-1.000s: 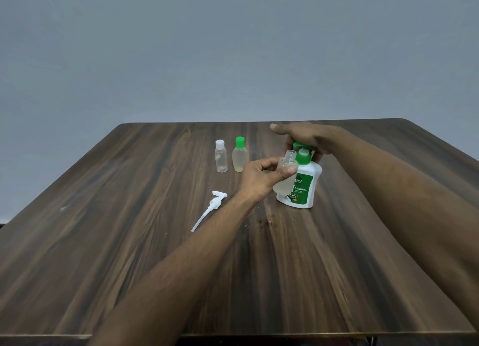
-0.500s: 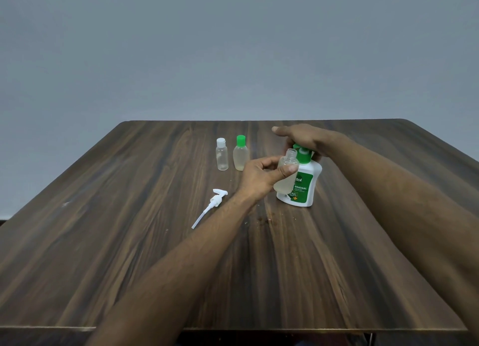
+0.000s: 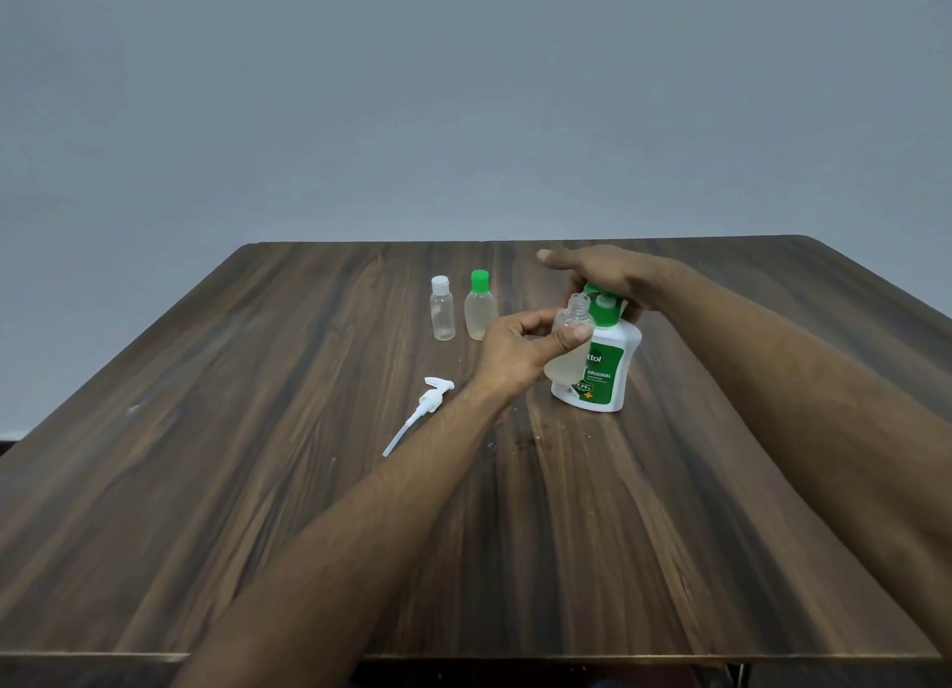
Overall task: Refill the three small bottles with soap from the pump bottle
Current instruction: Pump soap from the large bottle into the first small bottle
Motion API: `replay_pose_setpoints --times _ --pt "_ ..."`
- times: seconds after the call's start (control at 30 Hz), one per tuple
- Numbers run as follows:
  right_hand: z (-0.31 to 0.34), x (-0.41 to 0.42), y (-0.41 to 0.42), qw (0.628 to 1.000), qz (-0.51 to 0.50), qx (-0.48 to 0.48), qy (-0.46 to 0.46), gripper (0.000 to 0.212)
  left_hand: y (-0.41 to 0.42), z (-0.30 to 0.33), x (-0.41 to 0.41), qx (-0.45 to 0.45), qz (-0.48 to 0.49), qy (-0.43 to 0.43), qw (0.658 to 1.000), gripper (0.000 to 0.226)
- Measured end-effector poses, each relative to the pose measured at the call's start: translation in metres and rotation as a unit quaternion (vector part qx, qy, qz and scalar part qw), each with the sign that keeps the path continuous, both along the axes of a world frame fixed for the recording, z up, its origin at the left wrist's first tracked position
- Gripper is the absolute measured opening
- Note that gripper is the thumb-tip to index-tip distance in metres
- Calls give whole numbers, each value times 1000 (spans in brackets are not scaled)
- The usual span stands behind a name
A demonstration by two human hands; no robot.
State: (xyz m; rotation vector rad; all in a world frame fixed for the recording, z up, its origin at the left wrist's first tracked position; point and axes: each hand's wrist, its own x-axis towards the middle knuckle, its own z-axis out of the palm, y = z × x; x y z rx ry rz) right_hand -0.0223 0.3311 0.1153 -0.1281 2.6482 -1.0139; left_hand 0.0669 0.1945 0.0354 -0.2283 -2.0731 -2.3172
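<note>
A white pump bottle (image 3: 608,368) with a green label and green pump head stands on the wooden table (image 3: 257,481) right of centre. My right hand (image 3: 608,275) presses flat on top of its pump. My left hand (image 3: 520,350) grips an uncapped clear small bottle (image 3: 569,347) with pale liquid in it, its mouth held up under the pump's spout. Two capped small bottles stand further left at the back: a white-capped bottle (image 3: 442,308) and a green-capped bottle (image 3: 479,306).
A loose white pump head with its dip tube (image 3: 420,411) lies on the table left of my left wrist. The table's front edge runs across the bottom of the view, and a plain grey wall rises behind it.
Both hands and the bottles stay almost where they were. The view has shifted only slightly.
</note>
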Motion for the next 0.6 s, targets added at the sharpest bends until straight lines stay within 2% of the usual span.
replay_pose_setpoints --times 0.17,0.4,0.6 --pt "-4 -1 0 1000 2 -5 23 61 1 0 1 9 0 2 1000 23" --pt "3 2 1 1000 8 -9 -19 75 1 -1 1 6 3 -6 1000 25" --pt "-2 3 1 1000 9 -4 27 62 1 -1 1 9 2 -7 1000 22"
